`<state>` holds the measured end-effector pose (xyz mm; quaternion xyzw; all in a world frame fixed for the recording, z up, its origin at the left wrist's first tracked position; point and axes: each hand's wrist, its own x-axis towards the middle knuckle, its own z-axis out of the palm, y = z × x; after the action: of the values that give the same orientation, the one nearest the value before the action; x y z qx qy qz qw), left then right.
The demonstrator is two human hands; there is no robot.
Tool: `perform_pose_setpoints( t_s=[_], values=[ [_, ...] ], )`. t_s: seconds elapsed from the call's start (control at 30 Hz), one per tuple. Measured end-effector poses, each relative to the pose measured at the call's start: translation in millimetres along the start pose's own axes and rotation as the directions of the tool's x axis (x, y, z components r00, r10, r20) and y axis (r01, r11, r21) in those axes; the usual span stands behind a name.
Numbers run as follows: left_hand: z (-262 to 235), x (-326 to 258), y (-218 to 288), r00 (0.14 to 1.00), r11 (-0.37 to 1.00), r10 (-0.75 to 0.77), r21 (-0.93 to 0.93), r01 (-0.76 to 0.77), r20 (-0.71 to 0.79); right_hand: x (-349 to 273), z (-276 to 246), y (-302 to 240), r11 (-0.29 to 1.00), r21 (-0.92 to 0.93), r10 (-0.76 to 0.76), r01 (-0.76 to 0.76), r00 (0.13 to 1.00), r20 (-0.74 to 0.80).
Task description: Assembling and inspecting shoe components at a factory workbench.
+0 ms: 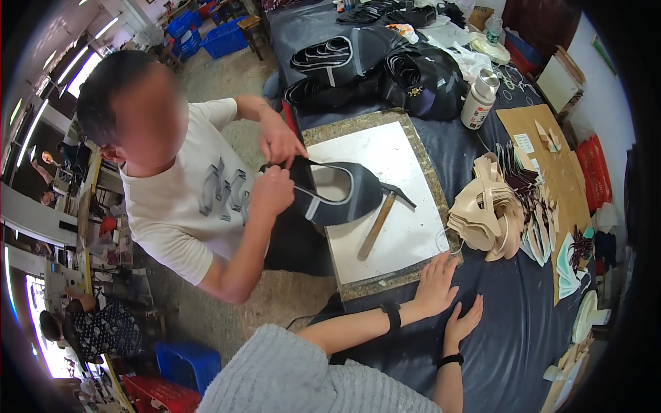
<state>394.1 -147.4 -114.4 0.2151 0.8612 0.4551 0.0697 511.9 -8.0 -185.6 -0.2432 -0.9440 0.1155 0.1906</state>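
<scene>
My left hand (435, 283) lies open, palm down, with its fingertips at the near right corner of a stone slab (320, 131) topped by a white board (406, 162). Just to its right, my right hand (463, 322) rests open on the dark table cover (509, 310). Neither hand holds anything. Across the board, a co-worker grips a dark shoe upper (344, 213) with light trim along its opening, using both hands (275, 186). A hammer (377, 227) with a wooden handle lies on the board beside the upper, nearer my hands.
Beige cut pieces (485, 213) are heaped right of the slab, beside a brown cardboard sheet (530, 131) bearing more pieces. Stacked dark uppers (337, 58) and a white can (479, 100) stand at the back. A blue stool (189, 365) is at lower left.
</scene>
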Motion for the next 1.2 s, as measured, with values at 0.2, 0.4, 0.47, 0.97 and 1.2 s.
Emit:
perform_pose_setpoints(
  t_s=[0.2, 0.4, 0.47, 0.97, 1.2],
  values=[
    [5.9, -5.2, 3.0, 0.998, 1.0, -0.022, 0.009, 0.022, 0.063, -0.1, -2.3, 0.0, 1.0, -0.002, 0.006, -0.006, 1.0, -0.003],
    [2.5, -8.1, -0.8, 0.997, 1.0, -0.022, 0.005, 0.021, 0.072, -1.7, -1.7, -0.6, 1.0, -0.025, 0.002, -0.002, 1.0, -0.003],
    [2.7, -9.8, -1.9, 0.997, 1.0, -0.02, 0.012, 0.019, 0.07, -1.5, -0.9, -2.2, 1.0, -0.028, 0.015, -0.015, 1.0, 0.001],
    [7.8, -21.6, 2.3, 0.978, 0.993, 0.12, -0.001, -0.122, 0.171, 2.2, -6.3, -1.3, 0.998, 0.008, 0.067, -0.067, 0.998, 0.002],
    [2.6, -53.6, -0.8, 0.96, 0.994, 0.076, 0.054, -0.093, 0.269, 17.8, -10.6, 5.4, 0.972, 0.219, 0.089, -0.089, 0.996, 0.011]
  ],
)
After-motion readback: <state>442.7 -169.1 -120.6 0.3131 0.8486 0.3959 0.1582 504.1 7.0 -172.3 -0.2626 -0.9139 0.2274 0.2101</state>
